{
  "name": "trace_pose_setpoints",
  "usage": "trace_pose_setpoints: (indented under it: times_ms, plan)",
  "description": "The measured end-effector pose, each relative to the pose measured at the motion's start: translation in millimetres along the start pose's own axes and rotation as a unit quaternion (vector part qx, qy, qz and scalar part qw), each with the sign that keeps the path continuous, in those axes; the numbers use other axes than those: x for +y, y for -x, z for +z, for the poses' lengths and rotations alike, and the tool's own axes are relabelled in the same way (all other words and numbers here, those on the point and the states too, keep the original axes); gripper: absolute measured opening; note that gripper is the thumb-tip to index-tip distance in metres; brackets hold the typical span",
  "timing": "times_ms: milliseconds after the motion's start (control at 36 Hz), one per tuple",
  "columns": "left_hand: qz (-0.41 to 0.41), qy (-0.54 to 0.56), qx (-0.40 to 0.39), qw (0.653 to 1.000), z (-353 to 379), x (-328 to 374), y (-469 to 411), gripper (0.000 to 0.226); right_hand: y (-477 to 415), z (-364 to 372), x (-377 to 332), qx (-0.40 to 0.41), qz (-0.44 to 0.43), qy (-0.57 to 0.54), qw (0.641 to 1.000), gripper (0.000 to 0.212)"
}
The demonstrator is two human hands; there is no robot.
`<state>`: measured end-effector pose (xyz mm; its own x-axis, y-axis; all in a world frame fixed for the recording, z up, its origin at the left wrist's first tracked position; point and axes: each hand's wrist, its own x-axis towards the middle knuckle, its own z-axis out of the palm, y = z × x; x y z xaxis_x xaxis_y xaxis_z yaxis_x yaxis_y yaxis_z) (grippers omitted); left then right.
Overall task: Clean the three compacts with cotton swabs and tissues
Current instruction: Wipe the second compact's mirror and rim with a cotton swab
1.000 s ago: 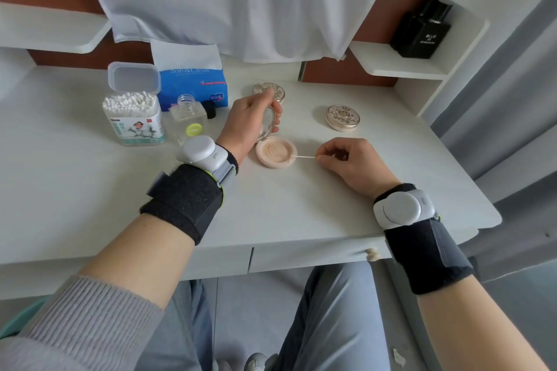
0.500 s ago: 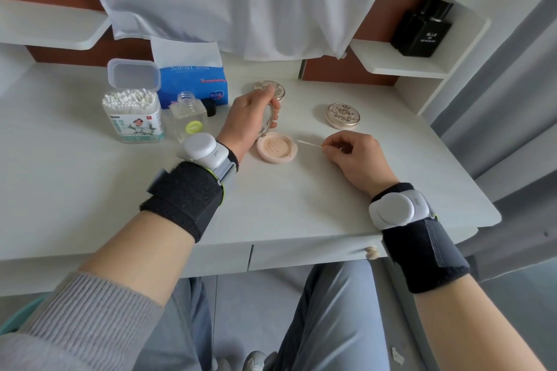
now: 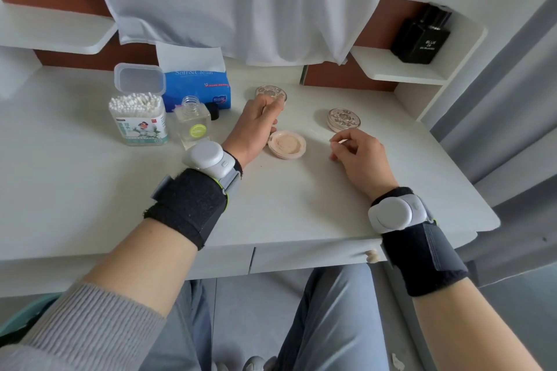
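Right hand [image 3: 358,153] has drawn back, pinching cotton swab [image 3: 320,135] | left hand [image 3: 256,129] grips lid of open compact [image 3: 287,144], on desk [image 3: 90,190] between hands | likely light, powder crumbly; hold by rim

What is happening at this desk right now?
A person is cleaning compacts at a white desk. The left hand grips the raised lid of the open compact, whose powder pan faces up. The right hand pinches a blurred cotton swab, its tip off the pan. The far compact and the right compact are closed.
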<state>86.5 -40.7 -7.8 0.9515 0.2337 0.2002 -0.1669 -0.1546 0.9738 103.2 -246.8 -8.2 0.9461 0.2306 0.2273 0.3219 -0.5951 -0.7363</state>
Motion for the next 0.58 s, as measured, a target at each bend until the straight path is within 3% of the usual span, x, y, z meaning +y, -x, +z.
trace_pose_setpoints:
  times_ms: [83, 194, 333, 583]
  plan:
    - [0.013, -0.017, -0.001, 1.000, -1, -5, 1, 0.028, 1, 1, -3, -0.010, -0.012, -0.054, 0.998, 0.010]
    - [0.001, -0.019, -0.013, 1.000, -2, -7, 1, 0.029, 4, 8, -12, -0.018, -0.018, -0.069, 0.997, 0.007]
    - [-0.007, -0.038, -0.012, 0.999, -2, -5, 4, 0.018, 11, 25, -22, -0.011, -0.047, 0.004, 0.999, 0.006]
    - [-0.026, -0.055, -0.021, 0.998, -1, -7, 3, 0.040, 13, 31, -26, -0.019, -0.079, 0.116, 0.990, 0.009]
